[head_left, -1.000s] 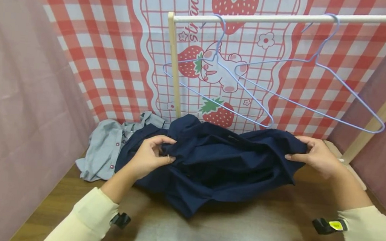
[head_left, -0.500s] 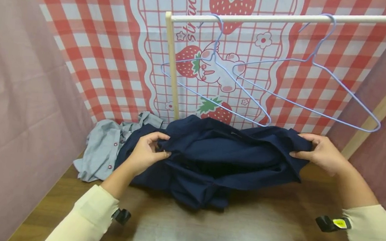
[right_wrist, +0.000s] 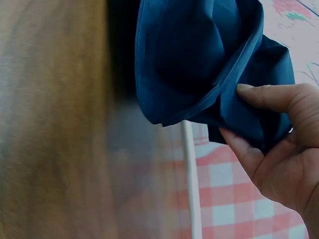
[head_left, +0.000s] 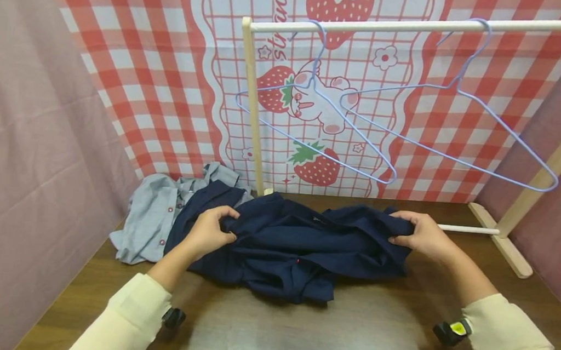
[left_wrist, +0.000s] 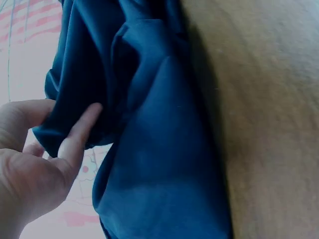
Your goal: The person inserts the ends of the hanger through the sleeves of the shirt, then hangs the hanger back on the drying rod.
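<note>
A crumpled navy garment stretches between both hands low over the wooden table, its kind hard to make out in the folds. At its left part, my left hand pinches a fold between thumb and fingers; the left wrist view shows the cloth draping from that grip. My right hand holds the garment's right end, and in the right wrist view the thumb presses the cloth against the fingers. A small red spot shows near the garment's middle.
A grey shirt with dark red buttons lies behind at the left. Two lilac wire hangers hang from the rack's wooden rail. The rack's foot stands at the right, before a strawberry-print backdrop.
The right hand has come left and down with the garment's right end, so the cloth sits lower and more bunched. The left hand has shifted slightly left and down, still gripping.
</note>
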The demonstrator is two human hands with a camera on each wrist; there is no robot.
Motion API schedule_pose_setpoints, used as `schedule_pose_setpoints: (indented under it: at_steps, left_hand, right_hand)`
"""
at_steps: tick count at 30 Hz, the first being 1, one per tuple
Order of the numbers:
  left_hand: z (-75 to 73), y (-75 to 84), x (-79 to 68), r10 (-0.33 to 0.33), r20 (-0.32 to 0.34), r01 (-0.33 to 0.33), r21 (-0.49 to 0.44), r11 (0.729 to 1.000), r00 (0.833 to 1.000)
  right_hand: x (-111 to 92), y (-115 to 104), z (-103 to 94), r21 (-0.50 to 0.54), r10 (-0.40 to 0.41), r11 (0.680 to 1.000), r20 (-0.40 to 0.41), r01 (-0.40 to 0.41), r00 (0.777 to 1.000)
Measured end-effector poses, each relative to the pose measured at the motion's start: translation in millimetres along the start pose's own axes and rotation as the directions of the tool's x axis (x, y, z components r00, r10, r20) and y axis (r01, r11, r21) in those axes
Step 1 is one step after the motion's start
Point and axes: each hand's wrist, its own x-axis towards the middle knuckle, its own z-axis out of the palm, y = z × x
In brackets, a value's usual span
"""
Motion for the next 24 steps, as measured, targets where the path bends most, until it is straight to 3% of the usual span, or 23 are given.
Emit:
schedule_pose_setpoints:
  at_steps: [4,9,17,24]
  left_hand:
    - [5.6,-5.1,-1.0,-0.013,0.044,0.01,0.067,0.998,0.999]
    - [9.7,-7.1,-1.8,-0.047,0.086,0.04,0.072,0.997,0.995]
    - [7.0,0.0,-0.6,-0.046,0.118,0.03,0.133,0.991,0.992]
    - [-6.6,17.3,-1.1,-0.053,0.172,0.017,0.205,0.979,0.984]
  right_hand:
    - [2.6,4.6,12.9,-0.107,-0.031,0.994,0.046,0.035,0.998]
    - [2.5,8.0,21.1,-0.233,-0.052,0.97,0.062,0.065,0.997]
    - [-1.1,-2.1,12.8,-0.355,-0.094,0.93,0.03,0.099,0.995]
    - [-9.0,-16.9,7.7,-0.459,-0.151,0.88,-0.025,0.123,0.988]
